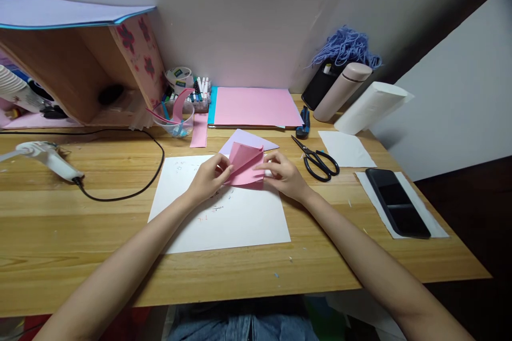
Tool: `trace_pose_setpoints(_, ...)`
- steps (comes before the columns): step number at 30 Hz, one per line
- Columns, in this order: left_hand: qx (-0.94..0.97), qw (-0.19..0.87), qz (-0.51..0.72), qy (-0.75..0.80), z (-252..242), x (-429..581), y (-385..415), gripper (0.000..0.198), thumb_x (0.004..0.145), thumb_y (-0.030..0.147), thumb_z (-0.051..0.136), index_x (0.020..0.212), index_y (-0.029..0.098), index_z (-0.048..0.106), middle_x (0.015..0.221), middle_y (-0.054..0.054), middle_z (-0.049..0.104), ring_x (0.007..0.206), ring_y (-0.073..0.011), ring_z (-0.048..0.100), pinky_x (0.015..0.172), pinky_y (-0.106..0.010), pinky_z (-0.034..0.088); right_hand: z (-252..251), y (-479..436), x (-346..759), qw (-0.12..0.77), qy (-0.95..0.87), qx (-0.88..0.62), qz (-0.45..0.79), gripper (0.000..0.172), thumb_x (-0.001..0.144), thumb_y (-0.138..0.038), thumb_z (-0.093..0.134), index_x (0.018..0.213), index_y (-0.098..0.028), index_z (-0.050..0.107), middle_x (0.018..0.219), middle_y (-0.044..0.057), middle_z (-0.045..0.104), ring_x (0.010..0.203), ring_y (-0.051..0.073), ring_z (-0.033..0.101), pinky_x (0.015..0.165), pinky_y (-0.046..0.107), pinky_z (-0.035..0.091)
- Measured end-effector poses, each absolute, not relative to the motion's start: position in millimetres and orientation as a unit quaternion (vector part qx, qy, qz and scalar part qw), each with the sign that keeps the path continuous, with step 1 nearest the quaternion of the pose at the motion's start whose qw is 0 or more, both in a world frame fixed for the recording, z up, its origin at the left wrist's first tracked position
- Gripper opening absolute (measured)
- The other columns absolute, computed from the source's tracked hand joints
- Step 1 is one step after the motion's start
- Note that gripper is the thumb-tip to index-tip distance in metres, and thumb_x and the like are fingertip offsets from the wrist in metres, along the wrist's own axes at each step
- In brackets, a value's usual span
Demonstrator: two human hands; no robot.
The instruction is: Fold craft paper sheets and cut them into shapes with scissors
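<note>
A folded sheet of pink paper point(245, 162) is held between my two hands, just above a white sheet point(236, 224) with small marks on it. My left hand point(210, 175) pinches its left edge between thumb and fingers. At the right edge, my right hand point(283, 175) grips it with the fingers bent; a small white object point(269, 172) shows by those fingers, too small to name. Behind the pink paper lies a folded lilac paper point(250, 138), partly covered. Black-handled scissors point(317, 159) rest to the right of my right hand.
A glue gun point(50, 160) with a black cord lies at left, near a cardboard box point(138, 58). Behind are a clear cup point(174, 121), markers point(202, 88) and stacked pink paper point(258, 106). At right stand a thermos point(340, 93) and paper roll point(368, 109); a phone point(396, 202) lies nearer.
</note>
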State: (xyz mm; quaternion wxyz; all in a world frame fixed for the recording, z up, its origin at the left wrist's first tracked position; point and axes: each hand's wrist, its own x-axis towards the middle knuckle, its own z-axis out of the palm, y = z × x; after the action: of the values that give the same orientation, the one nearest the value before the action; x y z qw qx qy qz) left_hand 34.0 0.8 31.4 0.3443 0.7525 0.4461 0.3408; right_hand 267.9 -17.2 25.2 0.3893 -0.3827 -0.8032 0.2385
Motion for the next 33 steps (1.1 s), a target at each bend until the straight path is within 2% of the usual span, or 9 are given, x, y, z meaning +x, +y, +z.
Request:
trace_pose_setpoints(3,0.697,0.348,0.403,0.48,30.2,31.9,4.3,0.017,0.082,0.036,0.049,0.079,0.019,0.048,0.077,0.001,0.052,0.067,-0.0112,0.051,0.06,-0.022,0.041,22.7,-15.3,269.7,0.371,-0.83,-0.358,0.214,0.016,0.08,-0.015,0.056,0.083,-0.024,0.068,0.085,0.003,0.05,0.067,0.012,0.047,0.058,0.026,0.041)
trace_pose_setpoints(8,0.649,0.32,0.465,0.51,20.5,26.8,14.6,0.014,0.081,0.033,0.051,0.08,0.02,0.047,0.077,0.001,0.052,0.072,-0.0122,0.051,0.069,-0.024,0.041,23.7,-15.3,269.1,0.388,-0.823,-0.355,0.214,0.015,0.079,-0.015,0.057,0.082,-0.024,0.069,0.081,0.003,0.05,0.066,0.012,0.048,0.055,0.025,0.041)
trace_pose_setpoints(25,0.633,0.34,0.466,0.517,17.7,26.1,16.7,0.015,0.08,0.035,0.052,0.082,0.02,0.049,0.079,0.0,0.055,0.075,-0.0141,0.054,0.071,-0.026,0.042,27.0,-19.6,263.8,0.428,-0.765,-0.405,0.259,0.014,0.073,-0.007,0.057,0.069,-0.019,0.063,0.078,0.002,0.051,0.062,0.01,0.045,0.049,0.023,0.035)
trace_pose_setpoints(33,0.64,0.353,0.461,0.503,19.5,26.7,15.4,0.015,0.08,0.034,0.053,0.081,0.019,0.049,0.079,0.0,0.054,0.075,-0.0135,0.054,0.069,-0.025,0.043,25.1,-18.1,261.2,0.476,-0.693,-0.443,0.313,0.015,0.071,-0.013,0.064,0.061,-0.017,0.053,0.074,0.002,0.051,0.066,0.012,0.048,0.054,0.024,0.038)
